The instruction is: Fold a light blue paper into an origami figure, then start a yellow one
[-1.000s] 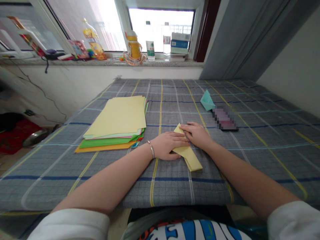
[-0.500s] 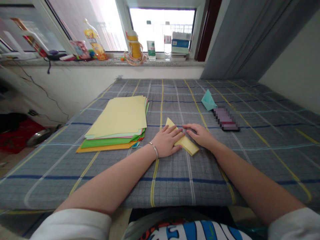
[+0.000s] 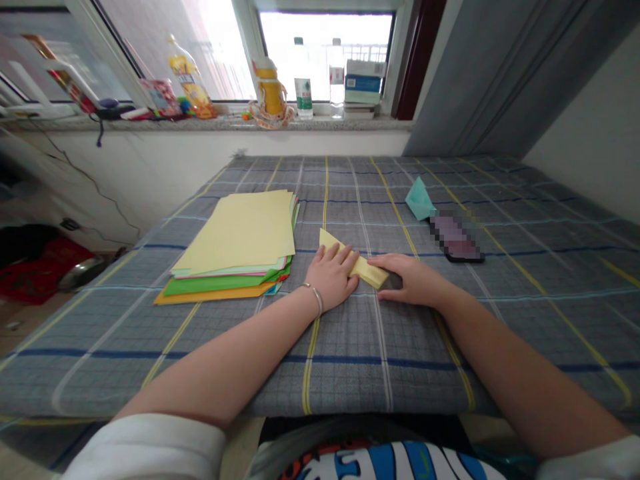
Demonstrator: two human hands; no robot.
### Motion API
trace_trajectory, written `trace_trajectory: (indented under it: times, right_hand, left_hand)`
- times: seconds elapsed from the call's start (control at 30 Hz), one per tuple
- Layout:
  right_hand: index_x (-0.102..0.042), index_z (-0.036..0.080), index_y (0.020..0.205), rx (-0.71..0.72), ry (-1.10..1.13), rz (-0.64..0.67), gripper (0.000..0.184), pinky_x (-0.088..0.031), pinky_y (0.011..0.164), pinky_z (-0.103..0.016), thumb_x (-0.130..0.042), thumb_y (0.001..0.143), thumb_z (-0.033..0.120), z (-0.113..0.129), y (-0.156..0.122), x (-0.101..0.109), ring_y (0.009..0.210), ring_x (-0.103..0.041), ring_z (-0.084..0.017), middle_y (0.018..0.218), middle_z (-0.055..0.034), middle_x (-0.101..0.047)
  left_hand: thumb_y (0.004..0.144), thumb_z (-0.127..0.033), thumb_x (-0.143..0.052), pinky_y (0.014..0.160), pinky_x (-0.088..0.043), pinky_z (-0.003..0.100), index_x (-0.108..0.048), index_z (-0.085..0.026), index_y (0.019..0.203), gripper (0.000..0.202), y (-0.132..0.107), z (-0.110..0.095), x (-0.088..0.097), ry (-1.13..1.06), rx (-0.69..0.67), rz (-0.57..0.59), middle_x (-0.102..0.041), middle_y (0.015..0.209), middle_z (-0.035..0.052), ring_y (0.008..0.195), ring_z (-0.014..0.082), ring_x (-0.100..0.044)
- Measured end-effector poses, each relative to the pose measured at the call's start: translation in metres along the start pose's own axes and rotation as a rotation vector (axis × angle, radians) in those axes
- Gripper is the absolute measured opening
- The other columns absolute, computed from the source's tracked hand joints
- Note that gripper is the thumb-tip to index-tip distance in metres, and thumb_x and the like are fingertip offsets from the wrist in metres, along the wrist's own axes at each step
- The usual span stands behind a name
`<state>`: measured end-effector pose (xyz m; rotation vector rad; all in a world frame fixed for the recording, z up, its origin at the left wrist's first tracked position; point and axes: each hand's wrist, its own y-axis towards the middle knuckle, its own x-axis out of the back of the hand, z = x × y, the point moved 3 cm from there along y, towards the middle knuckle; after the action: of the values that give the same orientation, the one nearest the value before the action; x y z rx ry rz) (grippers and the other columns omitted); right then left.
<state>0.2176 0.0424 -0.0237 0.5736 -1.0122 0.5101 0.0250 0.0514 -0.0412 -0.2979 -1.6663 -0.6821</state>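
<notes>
A folded yellow paper (image 3: 361,265) lies on the grey checked cloth (image 3: 350,347), pointing up-left. My left hand (image 3: 331,275), with a bracelet at the wrist, lies flat on its left part, fingers stretched out. My right hand (image 3: 411,279) rests palm down at the paper's right end, its fingers pressing the edge. A stack of coloured paper sheets (image 3: 235,243), yellow on top, sits just left of my left hand.
A folded teal paper (image 3: 419,199) and a phone (image 3: 456,237) lie at the right rear. Bottles (image 3: 270,90), boxes (image 3: 363,87) and small items line the windowsill. A grey curtain (image 3: 500,73) hangs at the right. The cloth's front edge is near my body.
The yellow paper has turned and slid away from me to the left; both hands went with it, my left hand now flatter on it, my right at its right end.
</notes>
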Motion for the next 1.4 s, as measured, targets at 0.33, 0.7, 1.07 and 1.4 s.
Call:
trace_trajectory:
  times: [0.33, 0.7, 1.07, 1.4]
  right_hand:
    - [-0.06, 0.02, 0.123, 0.014, -0.105, -0.069, 0.039, -0.045, 0.099, -0.036, -0.056, 0.085, 0.03, 0.009, 0.001, -0.001, 0.111, -0.06, -0.021, 0.121, -0.0073, -0.065]
    - [-0.051, 0.023, 0.132, -0.093, -0.297, -0.11, 0.041, -0.051, 0.086, -0.034, -0.044, 0.092, 0.023, 0.01, 0.006, -0.009, 0.1, -0.065, -0.02, 0.117, -0.0055, -0.068]
    - [-0.039, 0.025, 0.138, -0.156, -0.091, -0.074, 0.054, -0.052, 0.082, -0.033, -0.052, 0.086, 0.022, 0.003, -0.006, 0.006, 0.096, -0.066, -0.019, 0.108, -0.0013, -0.071]
    - [-0.053, 0.028, 0.122, 0.016, -0.275, -0.06, 0.047, -0.052, 0.09, -0.039, -0.062, 0.076, 0.018, 0.016, -0.01, 0.01, 0.115, -0.057, -0.023, 0.148, -0.0051, -0.039]
  left_hand:
    - [0.09, -0.028, -0.046, 0.11, -0.032, 0.048, -0.05, -0.015, 0.128, 0.04, 0.005, 0.001, 0.001, -0.15, -0.138, 0.034, -0.051, 0.138, 0.0099, 0.131, 0.0272, -0.042]
    - [0.089, -0.012, -0.038, 0.106, -0.035, 0.048, -0.057, -0.018, 0.097, 0.021, 0.008, 0.005, 0.003, -0.302, -0.337, 0.093, -0.06, 0.123, 0.0087, 0.125, 0.022, -0.049]
    - [0.089, -0.016, -0.043, 0.106, -0.036, 0.046, -0.054, -0.019, 0.122, 0.034, 0.008, 0.005, 0.004, -0.279, -0.366, 0.065, -0.057, 0.13, 0.0092, 0.125, 0.022, -0.048]
    - [0.089, -0.018, -0.046, 0.108, -0.037, 0.043, -0.054, -0.017, 0.118, 0.03, 0.011, 0.007, 0.001, -0.276, -0.289, 0.081, -0.061, 0.124, 0.0072, 0.114, 0.0211, -0.057]
